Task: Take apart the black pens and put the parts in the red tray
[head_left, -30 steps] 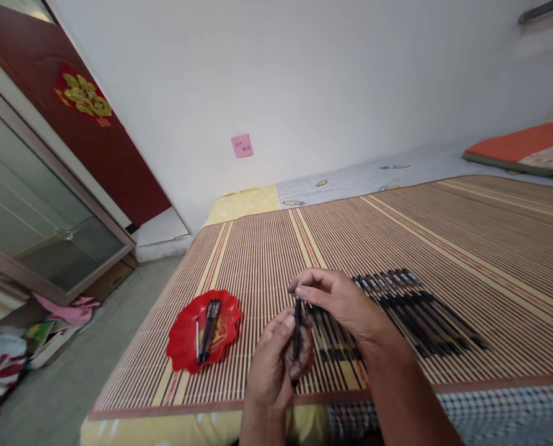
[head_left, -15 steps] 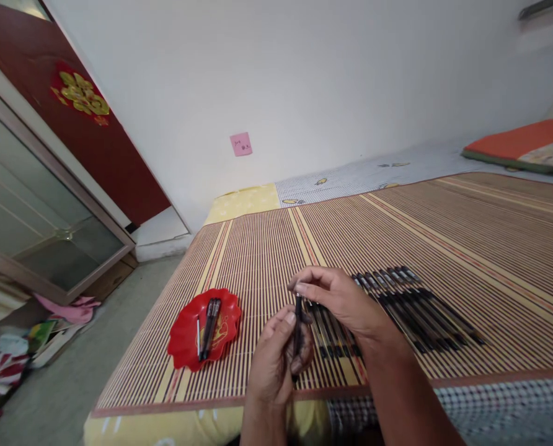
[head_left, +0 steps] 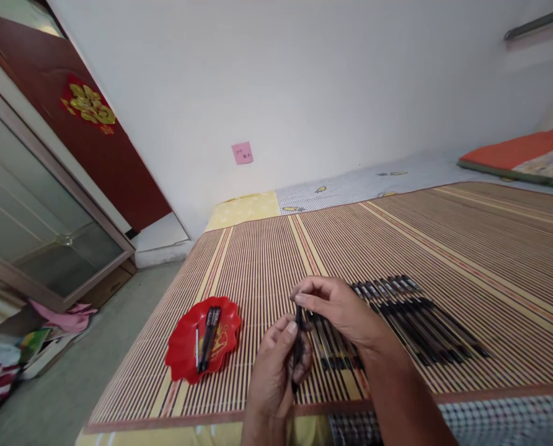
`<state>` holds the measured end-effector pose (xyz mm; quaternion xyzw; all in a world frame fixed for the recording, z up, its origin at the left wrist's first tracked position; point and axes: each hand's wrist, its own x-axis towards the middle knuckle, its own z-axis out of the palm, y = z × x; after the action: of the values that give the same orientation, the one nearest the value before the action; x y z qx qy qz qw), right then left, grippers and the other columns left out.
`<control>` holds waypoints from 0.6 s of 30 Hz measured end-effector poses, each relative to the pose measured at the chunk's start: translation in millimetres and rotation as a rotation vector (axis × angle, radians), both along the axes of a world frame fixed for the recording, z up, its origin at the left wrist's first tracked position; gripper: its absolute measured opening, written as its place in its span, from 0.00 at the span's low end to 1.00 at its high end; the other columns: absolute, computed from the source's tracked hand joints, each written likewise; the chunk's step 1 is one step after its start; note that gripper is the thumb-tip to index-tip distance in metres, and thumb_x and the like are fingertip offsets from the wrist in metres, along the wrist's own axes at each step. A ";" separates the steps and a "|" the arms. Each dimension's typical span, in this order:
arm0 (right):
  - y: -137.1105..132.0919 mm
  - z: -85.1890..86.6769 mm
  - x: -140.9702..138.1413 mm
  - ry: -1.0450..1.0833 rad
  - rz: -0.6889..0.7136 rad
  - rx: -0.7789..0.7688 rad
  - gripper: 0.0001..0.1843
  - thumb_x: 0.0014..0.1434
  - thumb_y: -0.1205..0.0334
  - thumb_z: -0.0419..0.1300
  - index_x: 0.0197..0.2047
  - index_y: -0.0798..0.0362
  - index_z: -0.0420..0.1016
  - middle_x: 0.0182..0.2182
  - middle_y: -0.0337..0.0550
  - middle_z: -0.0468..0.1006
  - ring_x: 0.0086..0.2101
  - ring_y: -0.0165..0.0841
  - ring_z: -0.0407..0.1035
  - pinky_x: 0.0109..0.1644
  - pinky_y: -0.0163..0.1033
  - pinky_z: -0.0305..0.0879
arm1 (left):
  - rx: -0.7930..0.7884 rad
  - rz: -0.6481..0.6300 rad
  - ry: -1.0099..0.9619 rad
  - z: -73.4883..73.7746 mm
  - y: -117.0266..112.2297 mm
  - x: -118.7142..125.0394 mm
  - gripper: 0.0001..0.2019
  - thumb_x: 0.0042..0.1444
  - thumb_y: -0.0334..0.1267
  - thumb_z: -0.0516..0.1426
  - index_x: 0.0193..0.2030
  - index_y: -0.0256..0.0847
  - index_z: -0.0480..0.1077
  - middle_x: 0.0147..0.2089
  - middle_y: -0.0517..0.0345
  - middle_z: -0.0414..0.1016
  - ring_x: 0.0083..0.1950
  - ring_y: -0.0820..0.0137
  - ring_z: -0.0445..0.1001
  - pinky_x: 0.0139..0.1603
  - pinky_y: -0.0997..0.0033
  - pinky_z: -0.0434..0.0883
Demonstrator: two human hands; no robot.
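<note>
My left hand (head_left: 273, 362) is wrapped round a black pen (head_left: 297, 337), held roughly upright above the mat. At the pen's top end the thumb and fingers of my right hand (head_left: 339, 310) are pinched together; what lies between those fingertips is mostly hidden. Partly behind my right hand is a set of slim refills (head_left: 333, 348) with dark ends. Farther right lie several black pen barrels (head_left: 428, 331) side by side, with a row of dark pen caps (head_left: 388, 287) beyond them. To the left, a red scalloped dish (head_left: 176, 356) holds dark pens (head_left: 210, 337) and a thin white stick (head_left: 197, 348).
A striped bamboo mat (head_left: 258, 266) covers the bed. A folded orange quilt (head_left: 504, 148) lies at the far right against the wall. On the wall is a pink note (head_left: 242, 153). Left of the bed, clothes and other items (head_left: 62, 317) lie on the floor by a glass-panelled cabinet (head_left: 48, 204).
The view has tilted slightly, so the scene sits a little lower. Both hands keep their hold around the pen, with little visible movement.
</note>
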<state>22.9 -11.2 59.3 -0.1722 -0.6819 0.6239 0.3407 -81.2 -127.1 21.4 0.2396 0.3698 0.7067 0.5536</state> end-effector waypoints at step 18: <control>0.4 -2.9 -4.1 0.003 -0.015 -0.078 0.16 0.54 0.48 0.67 0.31 0.53 0.75 0.28 0.37 0.74 0.31 0.30 0.67 0.38 0.37 0.63 | -0.108 0.133 -0.012 -6.7 3.3 3.3 0.22 0.47 0.44 0.70 0.41 0.37 0.67 0.23 0.66 0.68 0.19 0.82 0.61 0.18 0.84 0.55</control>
<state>18.8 -10.8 56.5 -0.1896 -0.6552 0.6477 0.3394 -77.9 -123.8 14.8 0.1801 0.4189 0.7224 0.5198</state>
